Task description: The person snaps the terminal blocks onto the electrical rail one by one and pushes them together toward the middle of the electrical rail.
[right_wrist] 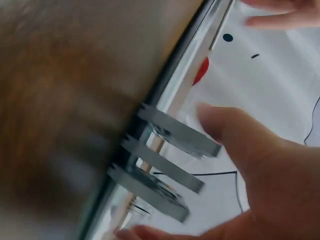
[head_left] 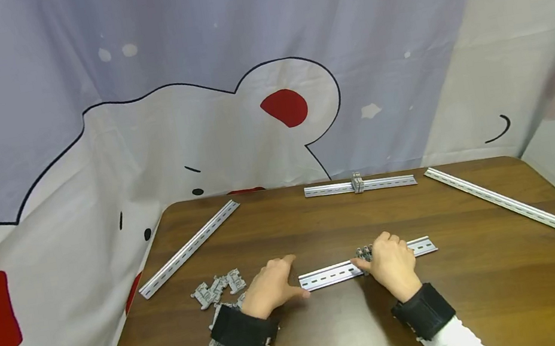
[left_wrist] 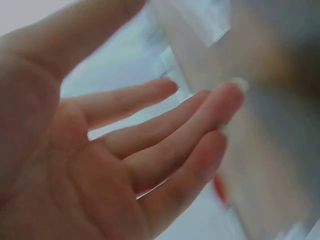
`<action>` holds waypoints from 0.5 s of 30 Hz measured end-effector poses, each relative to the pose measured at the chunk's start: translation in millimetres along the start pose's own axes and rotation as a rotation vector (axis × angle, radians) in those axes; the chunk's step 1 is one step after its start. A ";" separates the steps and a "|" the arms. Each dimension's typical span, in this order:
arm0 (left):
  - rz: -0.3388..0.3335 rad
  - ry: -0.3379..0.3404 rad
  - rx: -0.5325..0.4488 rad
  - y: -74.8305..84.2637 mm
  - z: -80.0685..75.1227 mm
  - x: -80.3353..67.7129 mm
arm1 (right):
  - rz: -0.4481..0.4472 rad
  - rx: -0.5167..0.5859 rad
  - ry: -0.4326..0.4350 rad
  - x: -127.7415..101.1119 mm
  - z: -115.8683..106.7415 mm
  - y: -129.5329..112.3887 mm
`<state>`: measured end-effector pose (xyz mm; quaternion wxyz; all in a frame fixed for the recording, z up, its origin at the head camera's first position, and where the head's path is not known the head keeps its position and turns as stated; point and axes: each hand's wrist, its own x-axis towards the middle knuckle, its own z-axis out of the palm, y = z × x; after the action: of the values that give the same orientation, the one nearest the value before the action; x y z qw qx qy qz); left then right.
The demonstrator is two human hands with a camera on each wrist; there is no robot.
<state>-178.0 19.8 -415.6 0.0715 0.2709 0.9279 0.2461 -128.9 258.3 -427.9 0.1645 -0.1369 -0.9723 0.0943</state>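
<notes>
A slotted metal DIN rail (head_left: 329,275) lies on the table between the two hands. Three grey DIN-rail clips (right_wrist: 170,131) stand on it side by side with small gaps. Around them my right hand (head_left: 394,266) reaches from above. In the right wrist view its thumb (right_wrist: 227,122) is at one side of the clips and a finger at the other, both seemingly just apart from them. My left hand (head_left: 272,289) hovers by the rail's left end, thumb and fingers spread, its palm (left_wrist: 85,165) bare. Beneath and left of it lie loose grey clips (head_left: 211,292), partly hidden by the wrist.
Farther back, another rail (head_left: 331,189) carries a small group of grey clips (head_left: 358,183). One bare rail (head_left: 188,250) slants at the table's left side, another bare rail (head_left: 500,199) at the right. A printed curtain (head_left: 228,138) hangs behind the brown table (head_left: 493,296).
</notes>
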 end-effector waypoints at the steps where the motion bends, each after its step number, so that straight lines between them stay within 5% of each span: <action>1: -0.017 0.007 -0.023 -3.2 -10.5 -5.2 | 0.007 0.005 -0.053 0.2 1.1 0.1; 4: -0.057 0.072 -0.062 -17.1 -48.6 -27.2 | 0.026 0.039 -0.182 2.7 4.8 -0.9; 9: -0.156 0.208 -0.045 -49.7 -107.0 -80.4 | 0.000 0.077 -0.176 12.6 8.4 -3.1; 15: -0.269 0.192 -0.022 -83.1 -124.9 -123.7 | 0.026 0.079 -0.188 41.5 11.1 7.8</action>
<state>-145.8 -159.8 -348.4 0.0177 0.1186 0.9556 0.2692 -168.6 276.4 -427.8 0.0767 -0.1335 -0.9771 0.1471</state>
